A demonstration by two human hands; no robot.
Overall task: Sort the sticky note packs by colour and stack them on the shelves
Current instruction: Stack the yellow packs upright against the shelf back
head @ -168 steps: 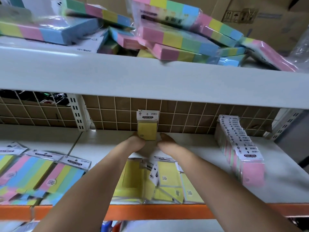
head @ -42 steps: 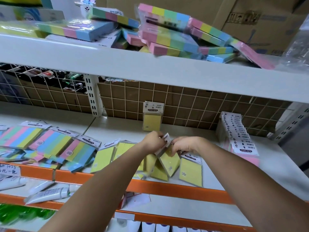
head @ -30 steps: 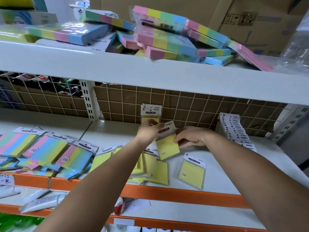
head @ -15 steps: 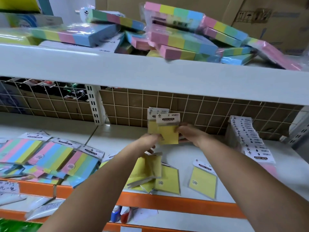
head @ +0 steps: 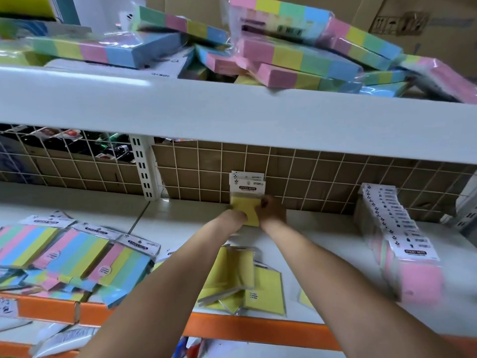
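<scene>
Fingers of both hands close on one yellow pack, held upright at the back of the middle shelf: the left hand grips its lower left edge and the right hand its right edge, knuckles curled toward the camera, though the fingertips themselves are hidden behind the pack and the hands. That pack stands just in front of a second yellow pack, whose white header shows above it, leaning against the wire grid at the back. Nearer the shelf's front edge, between the forearms, loose yellow packs lie flat and overlapping. To the right, a row of pink packs stands on edge, running from the grid toward the front. On the left, striped packs lie in a loose heap beside the orange rail. More striped packs are piled untidily on the top shelf, with cardboard boxes behind them.
</scene>
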